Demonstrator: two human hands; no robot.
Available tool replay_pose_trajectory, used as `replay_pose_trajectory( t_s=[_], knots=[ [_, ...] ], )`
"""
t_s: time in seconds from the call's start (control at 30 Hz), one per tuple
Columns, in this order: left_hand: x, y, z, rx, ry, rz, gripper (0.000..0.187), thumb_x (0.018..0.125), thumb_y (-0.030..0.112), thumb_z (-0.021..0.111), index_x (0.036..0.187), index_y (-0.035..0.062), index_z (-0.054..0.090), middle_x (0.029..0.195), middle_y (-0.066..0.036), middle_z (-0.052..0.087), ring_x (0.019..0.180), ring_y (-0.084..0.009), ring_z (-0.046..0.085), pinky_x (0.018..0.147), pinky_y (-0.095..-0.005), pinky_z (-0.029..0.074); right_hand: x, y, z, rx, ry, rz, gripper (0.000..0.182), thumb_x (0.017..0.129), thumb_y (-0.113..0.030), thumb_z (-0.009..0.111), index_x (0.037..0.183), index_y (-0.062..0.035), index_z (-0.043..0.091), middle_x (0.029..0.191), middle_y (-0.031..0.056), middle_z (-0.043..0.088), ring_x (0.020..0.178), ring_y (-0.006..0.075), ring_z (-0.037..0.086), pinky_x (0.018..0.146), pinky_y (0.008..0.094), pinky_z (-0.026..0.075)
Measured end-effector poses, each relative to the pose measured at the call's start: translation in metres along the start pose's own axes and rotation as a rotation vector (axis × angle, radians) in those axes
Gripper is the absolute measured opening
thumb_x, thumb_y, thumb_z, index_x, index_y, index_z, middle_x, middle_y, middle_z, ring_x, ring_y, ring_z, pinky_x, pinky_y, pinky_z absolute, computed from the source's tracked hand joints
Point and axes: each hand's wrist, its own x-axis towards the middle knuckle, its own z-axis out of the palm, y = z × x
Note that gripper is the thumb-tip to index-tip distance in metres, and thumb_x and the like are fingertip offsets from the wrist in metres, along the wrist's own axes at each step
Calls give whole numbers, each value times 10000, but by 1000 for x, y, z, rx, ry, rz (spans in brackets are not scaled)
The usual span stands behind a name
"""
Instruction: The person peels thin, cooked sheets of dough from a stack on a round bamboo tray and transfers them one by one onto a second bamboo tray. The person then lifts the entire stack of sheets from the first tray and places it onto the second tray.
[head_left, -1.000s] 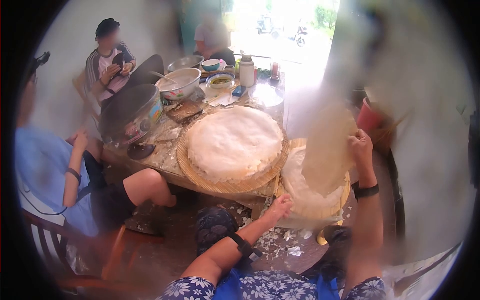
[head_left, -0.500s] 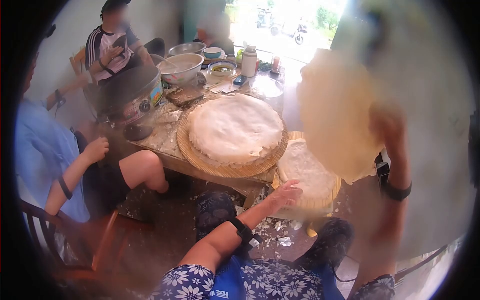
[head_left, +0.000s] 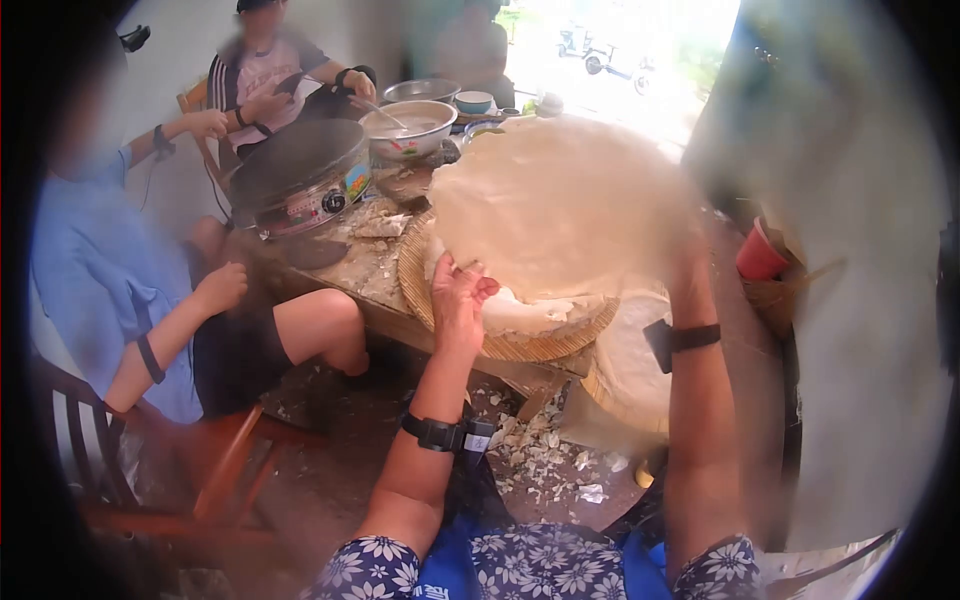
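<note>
A large thin round sheet (head_left: pixel 560 200) is raised over the stack of pale sheets (head_left: pixel 520 312) on the big woven tray (head_left: pixel 418 283). My right hand (head_left: pixel 685 250), blurred, holds the sheet at its right edge. My left hand (head_left: pixel 462 300) is at the sheet's lower left edge, fingers bent and partly apart; whether it grips the edge is unclear. To the right and lower, a smaller woven tray (head_left: pixel 607 402) bears another pale sheet (head_left: pixel 635 350), partly hidden by my right forearm.
A round griddle (head_left: pixel 300 175), a white basin (head_left: pixel 410 130) and a metal bowl (head_left: pixel 422 90) stand on the table (head_left: pixel 370 265). Co-workers sit at the left (head_left: pixel 120 270) and back left (head_left: pixel 265 80). A red cup (head_left: pixel 762 255) is at the right. Scraps litter the floor.
My right hand has carried the raised sheet left, over the big tray. My left hand has moved from the smaller tray to the sheet's lower left edge. The view has shifted.
</note>
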Motion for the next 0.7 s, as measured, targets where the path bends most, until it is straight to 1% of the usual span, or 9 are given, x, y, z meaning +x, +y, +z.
replay_pose_trajectory(
  t_s=[0.07, 0.1, 0.23, 0.33, 0.5, 0.57, 0.63, 0.67, 0.7],
  knots=[
    [21, 5, -19, 200, 98, 69, 326, 822, 31, 572, 1127, 32, 457, 807, -40, 553, 592, -114, 551, 552, -247, 486, -9, 33, 5, 53, -54, 72, 173, 869, -54, 514, 1027, 15, 532, 975, 95, 606, 859, 193, 613, 766, 310, 520],
    [25, 6, -19, 237, 203, 76, 423, 797, 9, 560, 1199, -5, 430, 818, -53, 562, 565, -109, 530, 518, -236, 463, -12, 52, 0, -88, -64, 49, 178, 872, -46, 497, 1038, 16, 516, 978, 106, 604, 844, 204, 620, 749, 323, 533],
    [36, -1, -41, 425, 245, -3, 534, 764, 0, 555, 1266, -25, 377, 844, -69, 578, 552, -112, 530, 473, -223, 428, -19, 101, -11, -126, -41, 215, 185, 872, -37, 469, 1046, 14, 508, 964, 112, 602, 811, 190, 623, 704, 309, 541],
    [36, -7, -48, 502, 247, -80, 565, 743, -1, 549, 1277, -24, 365, 860, -79, 587, 550, -114, 528, 445, -222, 409, -22, 120, -23, -110, -34, 207, 193, 862, -35, 465, 1045, -1, 512, 943, 96, 604, 782, 181, 622, 672, 302, 540],
    [38, -9, -50, 612, 278, -99, 609, 717, 3, 558, 1287, -27, 350, 865, -82, 587, 575, -109, 521, 437, -221, 403, -27, 117, -30, -387, -28, 231, 127, 844, -90, 519, 946, -29, 564, 759, 48, 601, 585, 132, 584, 486, 258, 500],
    [36, -8, -51, 641, 288, -87, 629, 708, 2, 561, 1296, -28, 341, 873, -83, 583, 585, -112, 517, 438, -223, 407, -35, 94, -18, -395, 60, 413, 107, 831, -132, 564, 883, -41, 586, 633, 12, 553, 452, 89, 495, 372, 225, 424],
    [39, -13, -60, 655, 293, -58, 650, 698, 2, 560, 1306, -30, 333, 892, -87, 579, 582, -123, 512, 442, -227, 415, -37, 99, -28, -400, 36, 422, 138, 824, -125, 575, 926, -31, 583, 670, 8, 554, 472, 81, 489, 379, 210, 414],
    [40, -14, -62, 663, 294, -69, 652, 696, 4, 561, 1306, -29, 334, 895, -87, 578, 577, -122, 509, 440, -227, 415, -39, 91, -27, -314, 87, 541, 171, 822, -121, 575, 961, -23, 584, 696, 14, 566, 490, 83, 508, 386, 205, 422],
    [40, -13, -62, 671, 296, -76, 653, 695, 6, 561, 1307, -28, 335, 898, -87, 577, 572, -121, 507, 438, -227, 415, -45, 87, -29, -241, 148, 516, 253, 822, -112, 568, 1053, -7, 568, 760, 28, 585, 540, 97, 553, 407, 203, 442]
  ],
)
